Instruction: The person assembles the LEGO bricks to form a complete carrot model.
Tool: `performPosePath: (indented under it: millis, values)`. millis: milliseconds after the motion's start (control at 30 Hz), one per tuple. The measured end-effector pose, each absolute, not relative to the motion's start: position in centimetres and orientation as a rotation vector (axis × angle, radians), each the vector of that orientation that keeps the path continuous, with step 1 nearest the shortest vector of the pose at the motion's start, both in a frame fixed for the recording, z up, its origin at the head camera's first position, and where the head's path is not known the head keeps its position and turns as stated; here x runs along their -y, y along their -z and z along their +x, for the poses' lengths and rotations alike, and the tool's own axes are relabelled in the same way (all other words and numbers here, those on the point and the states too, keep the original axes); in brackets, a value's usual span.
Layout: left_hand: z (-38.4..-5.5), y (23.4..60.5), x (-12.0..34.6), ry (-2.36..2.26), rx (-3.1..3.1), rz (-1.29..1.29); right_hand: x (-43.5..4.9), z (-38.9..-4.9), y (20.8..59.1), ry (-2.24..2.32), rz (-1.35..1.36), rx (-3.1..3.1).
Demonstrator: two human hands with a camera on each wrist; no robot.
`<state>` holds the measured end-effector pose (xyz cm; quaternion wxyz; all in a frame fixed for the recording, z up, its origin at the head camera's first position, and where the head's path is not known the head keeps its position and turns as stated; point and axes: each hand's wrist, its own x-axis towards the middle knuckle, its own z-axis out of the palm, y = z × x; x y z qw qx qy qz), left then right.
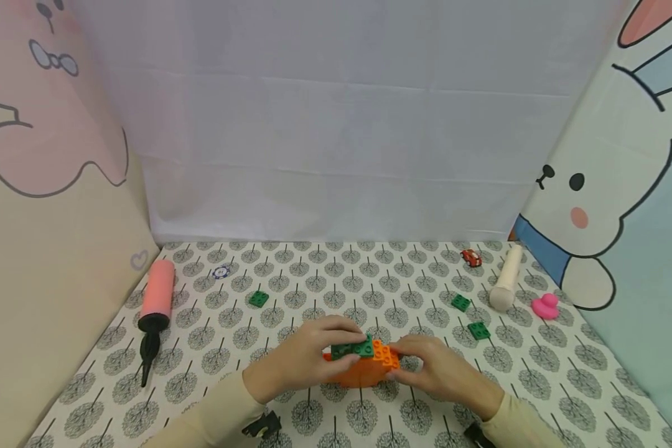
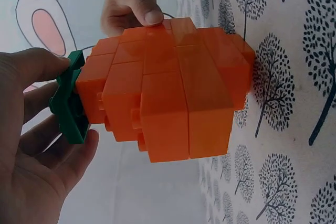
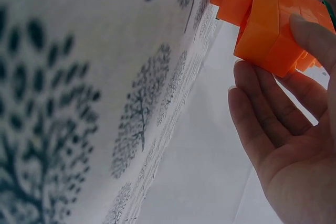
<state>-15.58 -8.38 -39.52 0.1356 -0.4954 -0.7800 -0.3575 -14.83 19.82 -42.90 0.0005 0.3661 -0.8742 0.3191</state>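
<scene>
An orange toy building-block assembly [image 1: 361, 375] sits low over the tree-print cloth between the two hands. Its layers step inward toward the top, and bare studs show on its right side in the head view. On its top edge is a green block piece [image 2: 68, 98], which the fingers and thumb of the left hand [image 1: 319, 351] pinch from both sides. From the other side, the right hand [image 1: 434, 368] grips the orange blocks; in the right wrist view its thumb lies on one face and its fingertips are at the underside.
Loose green bricks lie on the cloth, one [image 1: 259, 298] at left and two [image 1: 461, 302] at right. A pink hand pump [image 1: 158, 289] and a small round chip [image 1: 221, 272] are farther left. At right are a red toy car [image 1: 471, 257], a white cylinder [image 1: 506, 277] and a pink duck [image 1: 546, 307].
</scene>
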Motion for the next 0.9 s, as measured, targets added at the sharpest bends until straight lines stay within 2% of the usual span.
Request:
performPosePath:
  millis: [900]
  values:
    - [-14.81, 39.38, 8.24, 1.148, 2.519, -1.305, -19.84, -14.93, 42.92, -1.024, 1.152, 2.758]
